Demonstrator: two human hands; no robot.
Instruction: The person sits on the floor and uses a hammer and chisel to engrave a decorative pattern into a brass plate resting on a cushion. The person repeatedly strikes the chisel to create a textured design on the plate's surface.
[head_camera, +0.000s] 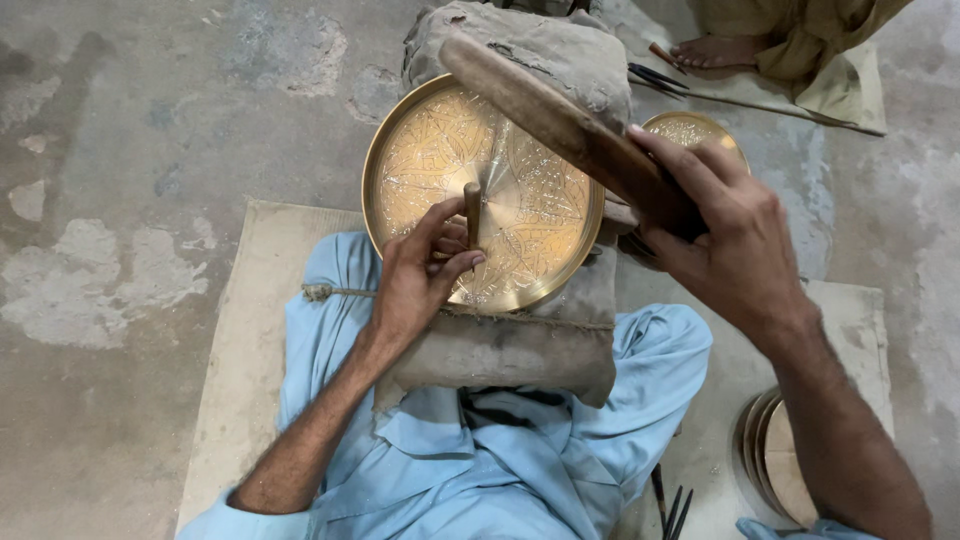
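Note:
A round brass plate (420, 150) with fine engraved patterns leans on a grey cloth-covered cushion (520, 350) over my lap. My left hand (420, 275) pinches a short brown chisel (472, 205) upright against the plate's lower middle. Raised above the plate's right side, my right hand (725, 235) grips a long wooden mallet (545, 105) that slants up to the left.
A second engraved brass plate (690, 128) lies behind my right hand. A stack of plain brass plates (775, 465) stands at the lower right, with thin dark tools (670, 505) beside it. Another person's bare foot (715, 50) and more tools (655, 75) are at the top right. A mat (250, 330) covers the concrete floor.

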